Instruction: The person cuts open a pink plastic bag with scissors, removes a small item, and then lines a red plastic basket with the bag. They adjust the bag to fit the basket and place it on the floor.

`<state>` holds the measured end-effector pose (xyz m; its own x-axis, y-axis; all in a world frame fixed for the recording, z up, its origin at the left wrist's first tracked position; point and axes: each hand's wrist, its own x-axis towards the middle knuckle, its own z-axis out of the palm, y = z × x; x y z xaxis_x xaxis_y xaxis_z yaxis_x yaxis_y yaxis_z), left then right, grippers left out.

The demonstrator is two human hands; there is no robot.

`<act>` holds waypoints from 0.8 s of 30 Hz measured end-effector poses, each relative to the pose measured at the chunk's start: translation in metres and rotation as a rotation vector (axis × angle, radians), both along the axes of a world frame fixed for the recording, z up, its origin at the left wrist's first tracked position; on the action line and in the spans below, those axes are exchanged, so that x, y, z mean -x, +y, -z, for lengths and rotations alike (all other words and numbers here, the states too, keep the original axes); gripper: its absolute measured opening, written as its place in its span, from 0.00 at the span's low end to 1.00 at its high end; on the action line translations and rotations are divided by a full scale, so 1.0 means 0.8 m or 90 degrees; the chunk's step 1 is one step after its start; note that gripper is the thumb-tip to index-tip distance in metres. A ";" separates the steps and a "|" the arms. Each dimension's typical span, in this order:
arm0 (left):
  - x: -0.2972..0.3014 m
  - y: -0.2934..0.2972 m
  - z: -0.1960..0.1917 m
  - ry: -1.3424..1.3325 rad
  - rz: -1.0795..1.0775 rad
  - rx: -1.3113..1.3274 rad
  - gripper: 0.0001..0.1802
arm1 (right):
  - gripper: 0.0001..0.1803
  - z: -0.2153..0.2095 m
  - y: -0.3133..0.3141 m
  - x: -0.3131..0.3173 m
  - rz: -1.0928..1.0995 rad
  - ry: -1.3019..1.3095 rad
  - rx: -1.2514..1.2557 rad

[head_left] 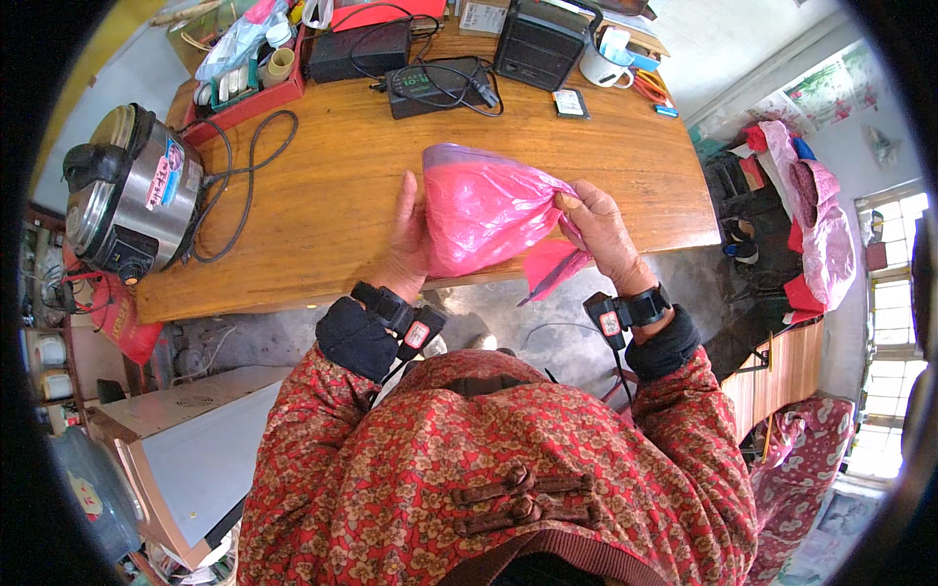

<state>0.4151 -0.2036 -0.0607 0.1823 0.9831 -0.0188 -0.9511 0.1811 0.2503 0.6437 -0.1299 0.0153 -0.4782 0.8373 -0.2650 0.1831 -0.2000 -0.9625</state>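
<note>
A filled pink plastic bag [484, 217] is held up over the near edge of the wooden table [322, 210]. My right hand [604, 232] pinches its gathered neck, and the loose end of the bag hangs below those fingers. Against the bag's left side rests my left hand [403, 242], its thumb upright and the other fingers partly hidden by the bag. What the bag contains cannot be made out through the plastic. Both wrists wear black straps with small devices.
To the left stands a steel electric pressure cooker [132, 190] with a looped cord. Along the back are a red box [256, 103] of small items, a black power adapter [440, 86], a black radio [540, 44] and a white mug [604, 68]. A white cabinet [210, 454] stands lower left.
</note>
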 end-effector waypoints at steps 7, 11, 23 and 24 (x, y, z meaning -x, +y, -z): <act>0.030 0.001 0.003 0.023 -0.078 -0.002 0.30 | 0.08 0.019 0.026 -0.022 0.051 -0.057 -0.084; 0.036 0.003 0.007 0.012 -0.106 0.007 0.25 | 0.08 0.030 0.042 -0.041 0.115 -0.029 -0.061; 0.043 0.016 -0.002 0.093 -0.031 0.056 0.33 | 0.09 0.042 0.061 -0.094 0.084 -0.288 -0.197; 0.046 0.018 -0.003 0.131 -0.041 0.060 0.33 | 0.10 0.039 0.063 -0.108 0.060 -0.304 -0.188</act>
<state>0.3780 -0.1895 -0.0585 0.1026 0.9847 -0.1407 -0.8918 0.1538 0.4256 0.7298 -0.0792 -0.0161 -0.2826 0.9420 -0.1811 0.6062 0.0291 -0.7948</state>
